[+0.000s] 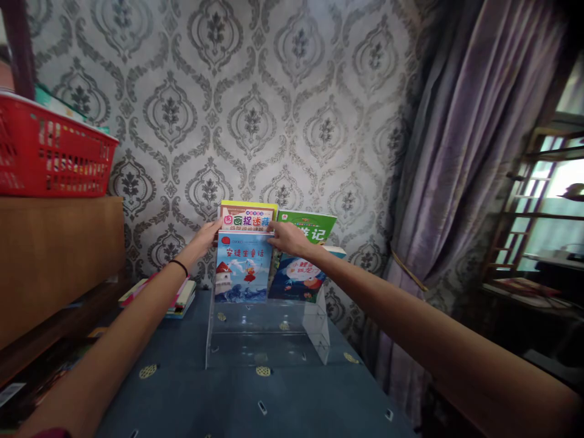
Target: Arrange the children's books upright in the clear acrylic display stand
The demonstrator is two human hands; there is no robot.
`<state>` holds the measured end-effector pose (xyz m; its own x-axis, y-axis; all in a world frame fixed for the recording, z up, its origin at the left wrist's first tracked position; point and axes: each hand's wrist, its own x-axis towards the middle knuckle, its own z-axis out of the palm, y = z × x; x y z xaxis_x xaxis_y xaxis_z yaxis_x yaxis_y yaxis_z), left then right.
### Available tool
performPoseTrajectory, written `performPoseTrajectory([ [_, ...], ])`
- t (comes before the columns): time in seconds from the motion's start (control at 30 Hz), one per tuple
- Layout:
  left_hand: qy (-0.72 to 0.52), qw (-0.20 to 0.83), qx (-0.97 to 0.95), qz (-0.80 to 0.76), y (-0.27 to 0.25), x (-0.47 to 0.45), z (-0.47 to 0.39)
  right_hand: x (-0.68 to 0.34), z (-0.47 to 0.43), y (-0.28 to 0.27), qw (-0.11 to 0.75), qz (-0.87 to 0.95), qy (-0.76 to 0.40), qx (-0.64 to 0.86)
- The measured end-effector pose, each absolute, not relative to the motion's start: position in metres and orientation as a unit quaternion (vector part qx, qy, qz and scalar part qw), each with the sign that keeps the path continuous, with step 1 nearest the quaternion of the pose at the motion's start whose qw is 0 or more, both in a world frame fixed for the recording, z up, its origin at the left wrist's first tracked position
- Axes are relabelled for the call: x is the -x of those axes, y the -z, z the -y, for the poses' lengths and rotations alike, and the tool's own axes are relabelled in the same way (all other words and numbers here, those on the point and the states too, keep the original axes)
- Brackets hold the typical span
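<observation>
A clear acrylic book stand (pixel 260 350) stands on the dark blue table covering and holds several books in tiers. At the rear left is a yellow-edged picture hide-and-seek book (pixel 249 213). My left hand (pixel 207 238) grips its left edge, and my right hand (pixel 289 238) has its right edge, fingertips on the cover. Directly in front stands a light blue fairy-tale book (pixel 243 267), its top edge close to my fingers. Right of it leans a dark blue picture book (pixel 296 280), and behind that a green book (pixel 319 226) is partly hidden by my right hand.
A small pile of books (pixel 182 298) lies left of the stand. Further left, a red plastic basket (pixel 59 149) sits on a wooden cabinet (pixel 59 249). Patterned wallpaper rises behind the table, and a purple-grey curtain (pixel 456 158) hangs at the right.
</observation>
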<state>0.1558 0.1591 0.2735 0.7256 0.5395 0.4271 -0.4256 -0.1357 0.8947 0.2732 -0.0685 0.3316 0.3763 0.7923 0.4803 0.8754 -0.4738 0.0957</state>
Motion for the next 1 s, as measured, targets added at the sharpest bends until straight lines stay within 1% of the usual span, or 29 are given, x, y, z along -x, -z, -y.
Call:
performPoseTrajectory([
  [0.2, -0.334, 0.703, -0.628, -0.023, -0.261, -0.159, -0.164, -0.276, 0.068, -0.33, 0.09, 0.508, 0.237, 0.823],
  [0.4, -0.345, 0.721, -0.601, 0.024, -0.259, -0.162, -0.165, -0.278, 0.067, -0.329, 0.092, 0.509, 0.239, 0.822],
  [0.6, -0.367, 0.73, -0.575, 0.03, -0.261, -0.164, -0.159, -0.276, 0.069, -0.329, 0.092, 0.508, 0.242, 0.822],
  [1.0, -0.288, 0.743, -0.603, 0.04, -0.256, -0.157, -0.161, -0.277, 0.067, -0.328, 0.101, 0.506, 0.232, 0.824],
])
